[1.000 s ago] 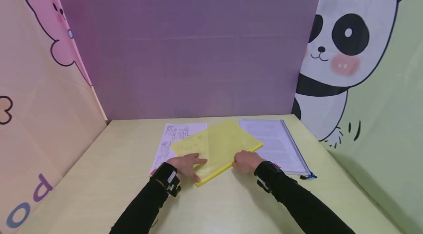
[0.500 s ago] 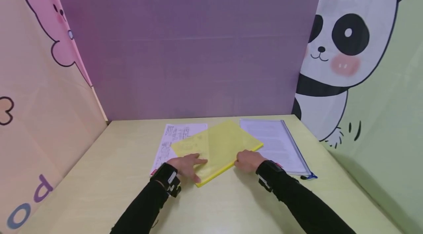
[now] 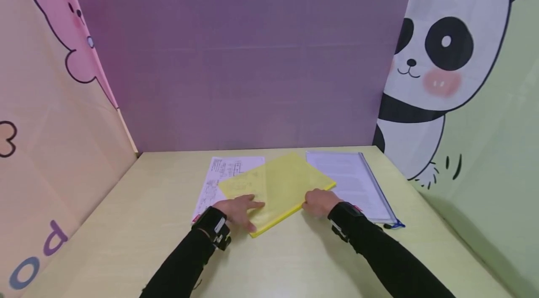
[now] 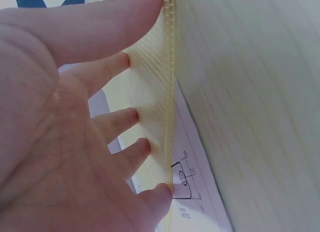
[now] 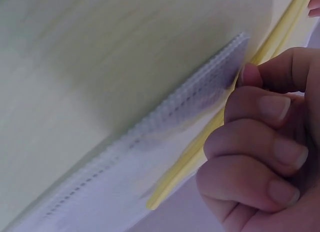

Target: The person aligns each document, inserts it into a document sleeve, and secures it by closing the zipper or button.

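Observation:
A yellow zip document pouch [image 3: 286,176] lies slanted on the table, overlapping papers on both sides. My left hand [image 3: 241,211] rests on its near-left corner with the fingers spread, and the fingertips touch the mesh-like surface in the left wrist view. Along the near edge runs the yellow zipper strip [image 5: 185,162]. My right hand [image 3: 321,202] pinches this edge between thumb and forefinger, right of its middle, while the other fingers are curled. The small part inside the pinch is hidden by the fingers.
Under the pouch's left side lies a sheet with printed diagrams [image 3: 229,167], a red tab at its near corner. At right is a clear pouch [image 3: 347,185] of printed text with a dark blue zipper edge [image 3: 376,185]. A purple backdrop [image 3: 252,64] stands behind the table.
My right hand has slid a little to the right along the pouch's near edge. The left hand and the pouch stay in place.

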`<state>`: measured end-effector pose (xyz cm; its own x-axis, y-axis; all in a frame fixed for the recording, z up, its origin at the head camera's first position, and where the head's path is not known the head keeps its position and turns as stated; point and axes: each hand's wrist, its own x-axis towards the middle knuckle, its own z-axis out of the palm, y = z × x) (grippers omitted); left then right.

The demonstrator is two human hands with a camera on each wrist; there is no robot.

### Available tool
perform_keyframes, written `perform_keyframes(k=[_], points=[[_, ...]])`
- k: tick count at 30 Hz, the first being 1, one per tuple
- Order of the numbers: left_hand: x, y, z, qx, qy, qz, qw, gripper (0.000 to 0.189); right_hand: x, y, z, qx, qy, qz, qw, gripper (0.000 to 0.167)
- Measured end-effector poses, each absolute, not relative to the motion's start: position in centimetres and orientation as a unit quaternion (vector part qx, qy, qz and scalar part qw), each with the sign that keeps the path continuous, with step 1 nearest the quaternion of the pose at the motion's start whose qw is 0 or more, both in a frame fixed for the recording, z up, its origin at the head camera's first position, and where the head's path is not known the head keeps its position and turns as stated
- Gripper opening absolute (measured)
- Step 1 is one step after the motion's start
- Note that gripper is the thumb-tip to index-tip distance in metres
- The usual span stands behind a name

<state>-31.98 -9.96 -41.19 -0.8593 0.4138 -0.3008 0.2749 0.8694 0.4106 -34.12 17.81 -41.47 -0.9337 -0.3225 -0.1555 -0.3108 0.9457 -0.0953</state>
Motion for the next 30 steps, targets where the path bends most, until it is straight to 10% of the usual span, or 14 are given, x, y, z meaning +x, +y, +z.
perform_keyframes(k=[30], points=[[-31.9,-10.3,-41.0,0.201,0.944,0.176,0.192,0.074,-34.5,19.3,-41.6,-0.153,0.986,-0.037,0.063,0.022]])
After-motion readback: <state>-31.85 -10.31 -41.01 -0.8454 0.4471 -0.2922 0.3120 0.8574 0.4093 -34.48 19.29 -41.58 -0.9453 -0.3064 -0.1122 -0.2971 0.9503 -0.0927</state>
